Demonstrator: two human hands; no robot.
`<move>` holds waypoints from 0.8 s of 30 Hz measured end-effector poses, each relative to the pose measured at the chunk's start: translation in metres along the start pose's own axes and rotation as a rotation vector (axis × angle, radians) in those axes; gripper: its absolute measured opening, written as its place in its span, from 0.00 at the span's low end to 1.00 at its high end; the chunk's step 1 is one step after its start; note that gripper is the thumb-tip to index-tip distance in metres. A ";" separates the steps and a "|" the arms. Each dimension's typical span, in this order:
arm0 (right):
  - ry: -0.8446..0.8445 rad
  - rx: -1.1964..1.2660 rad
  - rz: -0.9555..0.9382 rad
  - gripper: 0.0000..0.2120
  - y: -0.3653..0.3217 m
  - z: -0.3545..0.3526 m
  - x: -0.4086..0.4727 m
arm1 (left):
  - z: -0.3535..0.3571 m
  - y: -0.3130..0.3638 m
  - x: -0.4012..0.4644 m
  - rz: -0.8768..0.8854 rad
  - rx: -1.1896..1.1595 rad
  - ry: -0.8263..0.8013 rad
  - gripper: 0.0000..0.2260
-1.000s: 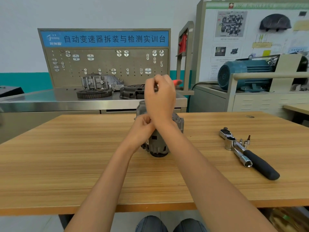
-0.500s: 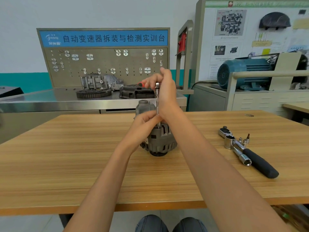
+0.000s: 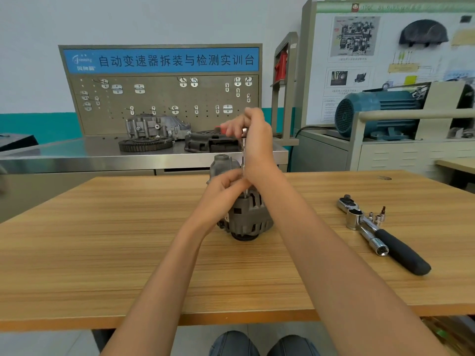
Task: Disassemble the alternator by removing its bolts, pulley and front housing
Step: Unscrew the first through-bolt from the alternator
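The alternator (image 3: 248,217) stands on the desk (image 3: 108,242) directly in front of you, resting on its pulley end with its axis upright, and both your hands meet over it. Your right hand (image 3: 257,140) is well above the alternator, fingers curled round the red handle of a small ratchet driver (image 3: 244,147), whose thin shaft drops straight down, parallel to the alternator's axis, onto the top rim of the housing. Your left hand (image 3: 226,185) sits lower, just left of the shaft at the top of the alternator, its fingers pinched round the shaft's lower end and its heel against the housing. So the left hand is the nearer one to the bolt, while the right hand does the turning from above.

Everything turns on that vertical line: handle, shaft and through-bolt should stay in one upright axis, or the bit may ride off the head. The bolt head itself is hidden behind your left fingers, so I cannot tell how far out it is. Judging by the intact housing, you are at the bolt-removal stage.

To the right of the alternator, well apart from it, lie a large ratchet wrench (image 3: 385,237) and a few loose sockets (image 3: 377,217).
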State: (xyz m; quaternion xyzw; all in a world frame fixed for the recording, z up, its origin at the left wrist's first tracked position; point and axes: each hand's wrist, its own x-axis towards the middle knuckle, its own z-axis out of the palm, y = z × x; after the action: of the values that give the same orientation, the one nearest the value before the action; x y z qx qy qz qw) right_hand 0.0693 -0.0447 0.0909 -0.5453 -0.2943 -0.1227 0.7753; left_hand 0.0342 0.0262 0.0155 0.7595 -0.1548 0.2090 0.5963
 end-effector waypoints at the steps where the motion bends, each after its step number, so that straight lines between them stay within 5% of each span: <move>1: -0.038 0.072 0.037 0.25 -0.001 -0.002 0.002 | 0.000 0.000 0.000 0.004 -0.008 -0.006 0.09; 4: -0.002 0.063 0.013 0.25 0.001 -0.002 0.002 | -0.001 0.002 -0.002 0.019 -0.014 -0.017 0.09; 8: 0.206 -0.398 -0.364 0.21 0.015 0.007 -0.013 | -0.002 -0.001 -0.002 -0.004 0.049 0.022 0.23; 11: 0.353 -0.638 -0.556 0.16 0.015 0.011 -0.017 | -0.003 -0.006 0.001 -0.039 0.079 0.052 0.20; 15: 0.178 -0.401 -0.303 0.20 0.007 0.008 -0.010 | -0.002 -0.005 0.002 -0.020 0.065 0.051 0.19; 19: -0.048 0.000 0.046 0.26 -0.004 -0.002 0.001 | -0.002 -0.002 0.001 -0.004 0.005 -0.009 0.08; 21: -0.031 0.092 0.072 0.27 -0.004 -0.003 0.004 | -0.003 -0.002 0.001 0.000 0.013 -0.008 0.08; 24: 0.129 -0.154 -0.127 0.25 0.005 0.005 -0.006 | -0.003 -0.002 -0.002 -0.006 0.028 0.002 0.15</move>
State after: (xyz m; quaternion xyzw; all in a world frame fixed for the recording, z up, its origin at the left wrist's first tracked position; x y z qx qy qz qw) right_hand 0.0658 -0.0391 0.0850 -0.5747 -0.2674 -0.2285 0.7389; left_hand 0.0332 0.0298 0.0140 0.7679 -0.1489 0.2102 0.5864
